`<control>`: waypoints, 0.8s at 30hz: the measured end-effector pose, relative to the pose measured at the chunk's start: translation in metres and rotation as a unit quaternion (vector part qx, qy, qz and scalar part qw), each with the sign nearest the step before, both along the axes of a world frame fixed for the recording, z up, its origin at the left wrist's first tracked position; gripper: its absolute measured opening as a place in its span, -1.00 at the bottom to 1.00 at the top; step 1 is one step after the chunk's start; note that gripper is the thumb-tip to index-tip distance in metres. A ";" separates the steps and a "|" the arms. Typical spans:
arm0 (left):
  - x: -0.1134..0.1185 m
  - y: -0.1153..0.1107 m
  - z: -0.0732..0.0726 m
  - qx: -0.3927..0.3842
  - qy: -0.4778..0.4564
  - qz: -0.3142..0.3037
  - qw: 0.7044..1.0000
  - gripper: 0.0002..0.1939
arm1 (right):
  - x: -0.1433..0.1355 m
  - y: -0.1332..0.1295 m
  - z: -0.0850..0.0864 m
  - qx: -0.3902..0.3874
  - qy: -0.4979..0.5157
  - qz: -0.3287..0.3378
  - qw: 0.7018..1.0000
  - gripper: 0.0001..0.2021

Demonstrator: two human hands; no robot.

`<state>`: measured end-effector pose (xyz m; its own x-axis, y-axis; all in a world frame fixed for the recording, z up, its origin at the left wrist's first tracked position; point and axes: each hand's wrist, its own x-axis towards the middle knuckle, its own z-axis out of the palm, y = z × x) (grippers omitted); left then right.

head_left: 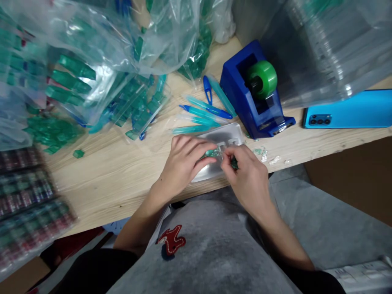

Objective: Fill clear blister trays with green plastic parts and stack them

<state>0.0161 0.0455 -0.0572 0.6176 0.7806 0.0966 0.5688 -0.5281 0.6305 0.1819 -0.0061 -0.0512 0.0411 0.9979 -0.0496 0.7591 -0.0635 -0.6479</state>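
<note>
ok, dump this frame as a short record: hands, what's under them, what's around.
left hand: thumb and fingers around a small green piece
right hand: fingers curled, dark green item showing in the grip; exact shape hidden
under hands: shallow grey tray near the edge of the wooden table
beyond tray: turquoise sticks, blue tape dispenser
far right: blue phone, camera side up
far left: loose green pile

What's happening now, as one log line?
left hand: holds green piece | right hand: curled round dark green piece | tray: beneath both
</note>
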 end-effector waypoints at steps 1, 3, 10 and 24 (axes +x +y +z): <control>0.000 0.000 0.000 0.006 0.007 -0.002 1.000 -0.77 | 0.002 -0.002 0.000 0.006 -0.009 -0.011 1.000 -0.87; 0.000 -0.001 0.000 0.024 0.020 -0.004 0.999 -0.78 | 0.009 -0.004 0.000 0.020 -0.030 -0.051 0.998 -0.87; -0.005 -0.006 0.002 -0.020 0.023 0.015 0.999 -0.68 | 0.038 -0.011 0.012 0.015 0.022 -0.117 0.993 -0.91; -0.009 -0.014 0.041 -0.294 -0.396 0.181 0.851 -0.72 | 0.019 -0.003 0.025 -0.055 0.234 -0.119 0.963 -0.86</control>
